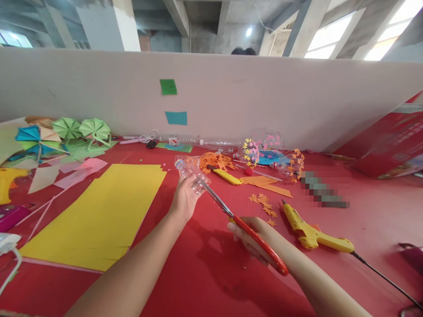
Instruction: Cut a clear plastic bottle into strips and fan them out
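My left hand point(185, 198) is closed around a clear plastic bottle piece point(193, 174), its neck with a blue ring pointing up and left. My right hand point(254, 237) grips a pair of scissors with red handles point(261, 244). The blades reach up and left and meet the lower right edge of the plastic; whether they are cutting into it I cannot tell. Just beyond the plastic lie a heap of orange paper scraps point(220, 161) and a yellow utility knife point(228, 177).
A yellow glue gun point(310, 233) with its cord lies at right, near orange paper stars point(262, 202). Yellow paper sheets point(95, 211) cover the left. Star-decorated bottles point(264, 156) stand by the white partition point(231, 97). Folded paper pinwheels point(81, 127) sit back left.
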A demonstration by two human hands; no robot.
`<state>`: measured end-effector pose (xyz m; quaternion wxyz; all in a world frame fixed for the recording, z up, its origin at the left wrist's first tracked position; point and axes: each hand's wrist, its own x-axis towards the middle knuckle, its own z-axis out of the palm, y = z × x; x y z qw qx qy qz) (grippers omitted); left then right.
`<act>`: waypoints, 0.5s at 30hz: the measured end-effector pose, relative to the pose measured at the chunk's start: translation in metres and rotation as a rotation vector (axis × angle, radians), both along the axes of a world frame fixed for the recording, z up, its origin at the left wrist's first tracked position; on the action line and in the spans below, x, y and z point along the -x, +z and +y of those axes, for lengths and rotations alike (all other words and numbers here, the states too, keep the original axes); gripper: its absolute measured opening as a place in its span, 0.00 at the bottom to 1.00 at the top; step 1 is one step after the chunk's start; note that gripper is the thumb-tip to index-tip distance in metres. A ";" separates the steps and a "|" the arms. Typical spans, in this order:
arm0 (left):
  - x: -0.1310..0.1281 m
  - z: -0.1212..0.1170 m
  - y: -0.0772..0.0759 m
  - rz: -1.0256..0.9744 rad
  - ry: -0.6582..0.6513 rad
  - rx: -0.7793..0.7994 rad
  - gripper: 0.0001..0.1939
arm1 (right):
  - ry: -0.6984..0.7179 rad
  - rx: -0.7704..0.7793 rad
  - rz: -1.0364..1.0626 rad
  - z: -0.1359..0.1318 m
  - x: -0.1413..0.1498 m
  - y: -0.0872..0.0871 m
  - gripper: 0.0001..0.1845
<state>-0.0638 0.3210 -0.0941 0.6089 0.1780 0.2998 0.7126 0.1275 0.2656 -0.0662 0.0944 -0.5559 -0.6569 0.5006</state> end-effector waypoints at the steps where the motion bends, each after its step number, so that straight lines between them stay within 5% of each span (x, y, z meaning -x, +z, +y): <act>1: 0.000 0.001 -0.001 0.000 0.004 0.006 0.12 | -0.001 0.002 -0.001 0.000 0.000 0.000 0.28; 7: 0.001 0.000 0.001 -0.025 0.015 0.024 0.08 | -0.017 0.033 0.084 -0.001 0.000 0.000 0.30; 15: -0.001 -0.001 -0.001 0.092 0.046 0.046 0.16 | -0.003 0.028 0.097 -0.002 0.001 -0.001 0.29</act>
